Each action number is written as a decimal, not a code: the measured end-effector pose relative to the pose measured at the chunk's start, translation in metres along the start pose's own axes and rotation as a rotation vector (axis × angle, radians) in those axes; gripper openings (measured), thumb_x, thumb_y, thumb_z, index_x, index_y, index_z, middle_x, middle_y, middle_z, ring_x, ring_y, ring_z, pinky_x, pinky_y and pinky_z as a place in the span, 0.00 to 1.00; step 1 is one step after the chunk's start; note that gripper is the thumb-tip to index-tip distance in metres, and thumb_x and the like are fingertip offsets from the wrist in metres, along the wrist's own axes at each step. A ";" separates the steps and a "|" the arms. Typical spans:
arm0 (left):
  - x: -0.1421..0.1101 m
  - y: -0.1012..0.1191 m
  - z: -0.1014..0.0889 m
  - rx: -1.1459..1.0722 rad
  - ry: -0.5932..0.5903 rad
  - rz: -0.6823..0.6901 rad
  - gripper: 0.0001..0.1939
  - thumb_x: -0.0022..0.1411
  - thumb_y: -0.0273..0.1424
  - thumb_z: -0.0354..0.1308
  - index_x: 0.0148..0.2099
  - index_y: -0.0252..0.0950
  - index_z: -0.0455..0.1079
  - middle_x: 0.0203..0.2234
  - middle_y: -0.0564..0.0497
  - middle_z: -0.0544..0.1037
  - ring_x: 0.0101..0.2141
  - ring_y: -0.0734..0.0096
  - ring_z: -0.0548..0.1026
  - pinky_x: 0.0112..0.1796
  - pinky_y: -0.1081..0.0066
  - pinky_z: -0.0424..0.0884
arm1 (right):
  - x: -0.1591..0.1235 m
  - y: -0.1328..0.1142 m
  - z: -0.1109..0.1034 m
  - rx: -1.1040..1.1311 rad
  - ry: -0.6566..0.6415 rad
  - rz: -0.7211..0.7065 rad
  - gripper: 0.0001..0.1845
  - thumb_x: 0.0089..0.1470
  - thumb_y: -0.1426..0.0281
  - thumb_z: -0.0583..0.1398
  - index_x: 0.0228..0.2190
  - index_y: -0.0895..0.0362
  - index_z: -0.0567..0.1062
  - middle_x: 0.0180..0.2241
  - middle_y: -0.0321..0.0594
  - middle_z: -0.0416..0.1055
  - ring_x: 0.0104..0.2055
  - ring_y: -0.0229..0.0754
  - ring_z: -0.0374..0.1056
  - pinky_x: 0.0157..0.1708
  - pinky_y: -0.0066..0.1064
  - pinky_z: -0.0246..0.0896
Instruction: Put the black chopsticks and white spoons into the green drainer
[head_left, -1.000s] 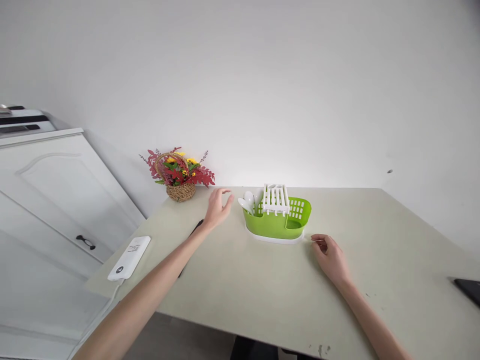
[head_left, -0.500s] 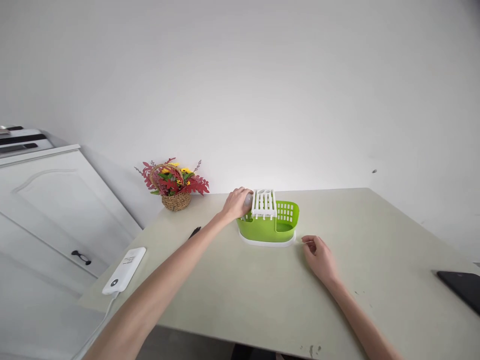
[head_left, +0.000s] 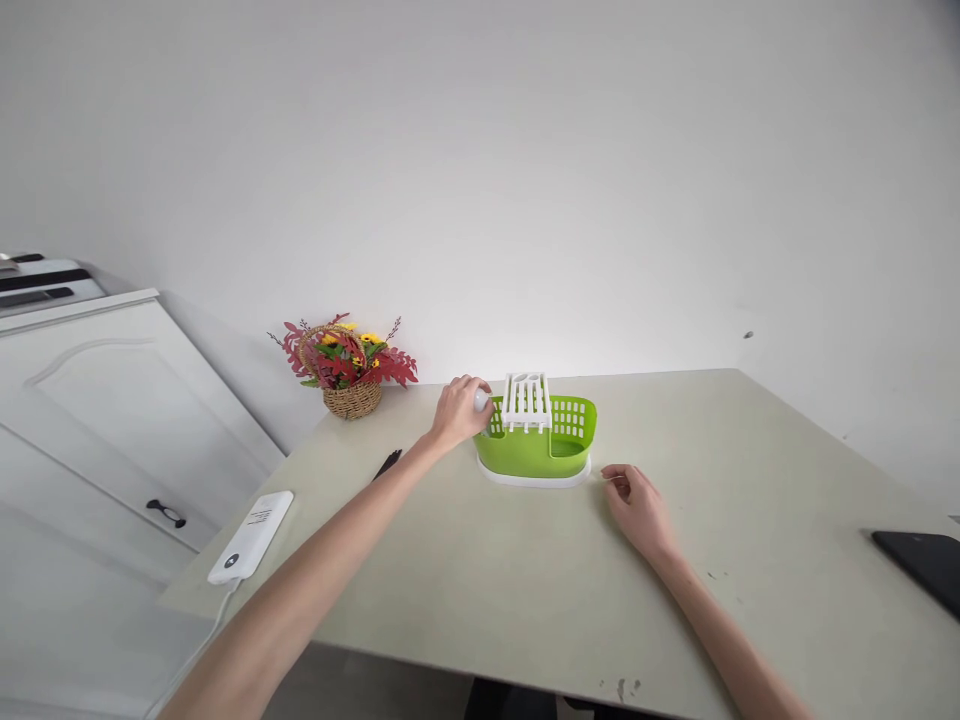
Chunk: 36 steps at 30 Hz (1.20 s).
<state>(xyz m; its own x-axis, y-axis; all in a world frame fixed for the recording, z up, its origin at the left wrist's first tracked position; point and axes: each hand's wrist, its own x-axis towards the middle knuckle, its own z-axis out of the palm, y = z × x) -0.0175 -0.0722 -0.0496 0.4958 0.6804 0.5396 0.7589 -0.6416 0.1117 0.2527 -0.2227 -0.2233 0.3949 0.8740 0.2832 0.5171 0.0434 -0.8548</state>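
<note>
My left hand is closed around a whitish, rounded object at the left end of a green basket. Only the smooth top of that object shows plainly; the rest is hidden by my fingers and the basket's side. The basket has slotted walls, a white base tray and a white slatted rack across its middle. To the right of the basket, my right hand rests on the table, fingers loosely bent with a gap by the thumb. I see nothing held in it.
A wicker basket of artificial flowers stands by the wall at the back left. A white power bank with a cable lies at the left edge, and a black object sits beside my left forearm. A black phone lies far right.
My left hand has shifted slightly left with the rounded object, away from the white rack, and more of the rack's left side shows. My right hand stays by the basket's right end.
</note>
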 end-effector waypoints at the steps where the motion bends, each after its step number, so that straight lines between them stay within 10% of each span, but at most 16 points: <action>1: -0.001 0.000 0.000 -0.005 0.000 0.009 0.07 0.62 0.28 0.60 0.44 0.40 0.74 0.41 0.46 0.80 0.45 0.55 0.76 0.48 0.58 0.71 | 0.000 0.000 0.000 0.000 0.000 0.001 0.15 0.54 0.61 0.54 0.39 0.54 0.75 0.40 0.43 0.77 0.37 0.44 0.72 0.41 0.38 0.65; 36: 0.000 0.001 -0.006 -0.102 -0.124 0.082 0.05 0.64 0.30 0.59 0.37 0.42 0.77 0.34 0.53 0.84 0.30 0.66 0.80 0.33 0.71 0.69 | -0.002 -0.003 -0.004 -0.027 -0.040 -0.003 0.15 0.56 0.60 0.53 0.37 0.53 0.76 0.39 0.42 0.78 0.37 0.46 0.71 0.41 0.39 0.64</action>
<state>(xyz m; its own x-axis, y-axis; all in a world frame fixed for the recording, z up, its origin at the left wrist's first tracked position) -0.0193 -0.0747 -0.0444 0.6077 0.6585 0.4440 0.6700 -0.7252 0.1585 0.2528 -0.2264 -0.2195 0.3631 0.8925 0.2677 0.5386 0.0333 -0.8419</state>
